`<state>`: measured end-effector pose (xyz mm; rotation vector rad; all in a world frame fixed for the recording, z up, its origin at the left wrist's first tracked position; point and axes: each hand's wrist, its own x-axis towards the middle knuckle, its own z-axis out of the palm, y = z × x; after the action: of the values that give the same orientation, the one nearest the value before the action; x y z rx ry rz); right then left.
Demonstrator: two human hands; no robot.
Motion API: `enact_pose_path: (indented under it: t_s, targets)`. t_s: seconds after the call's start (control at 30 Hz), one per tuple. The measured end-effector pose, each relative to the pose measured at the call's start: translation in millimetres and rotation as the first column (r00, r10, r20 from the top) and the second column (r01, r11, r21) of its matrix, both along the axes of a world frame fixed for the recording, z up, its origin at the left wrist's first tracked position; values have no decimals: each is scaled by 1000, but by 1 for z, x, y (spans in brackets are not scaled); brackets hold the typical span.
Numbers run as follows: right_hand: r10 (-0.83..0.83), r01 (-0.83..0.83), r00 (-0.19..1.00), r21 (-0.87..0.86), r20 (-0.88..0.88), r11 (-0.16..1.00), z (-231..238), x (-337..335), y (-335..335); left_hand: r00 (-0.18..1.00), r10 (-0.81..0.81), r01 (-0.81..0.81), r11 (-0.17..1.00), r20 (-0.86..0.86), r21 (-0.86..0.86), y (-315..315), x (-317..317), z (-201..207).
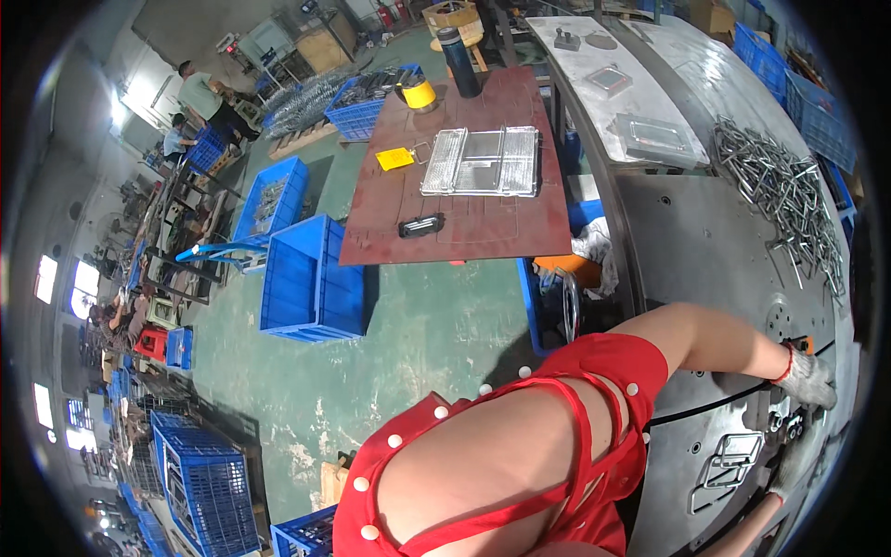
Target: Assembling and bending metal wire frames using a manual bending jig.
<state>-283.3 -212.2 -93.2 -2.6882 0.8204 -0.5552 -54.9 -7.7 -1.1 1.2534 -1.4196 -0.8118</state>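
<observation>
Both hands wear pale grey work gloves over the metal bench (687, 241), at the dim right rim. My left hand (806, 379) has its fingers bent together beside a small orange and black part (802, 345); what they grip is hidden. Below it, my right hand (794, 464) is mostly lost in the dim edge, its fingers not readable. Small metal fixture parts (787, 422) sit between the hands. Several bent wire frames (729, 464) lie flat on the bench near my right hand. A heap of bent metal rods (789, 204) lies farther up the bench.
A dark red table (399, 209) holds a wire rack (483, 161), black bottle (457, 61), yellow tape roll (418, 93) and yellow tag (394, 159). Blue crates (316, 288) stand on the green floor. A black cable (710, 408) crosses the bench. A person (206, 97) stands far left.
</observation>
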Motion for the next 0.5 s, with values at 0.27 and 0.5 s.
enact_pose_path:
  t_s: [0.27, 0.5]
  targets:
    - [-18, 13, 998, 76, 68, 997, -24, -18, -30, 999, -12, 12, 1000, 49, 16, -11, -4, -6]
    - [21, -25, 997, 49, 79, 999, -16, -22, -7, 999, -51, 51, 997, -11, 51, 9, -8, 8]
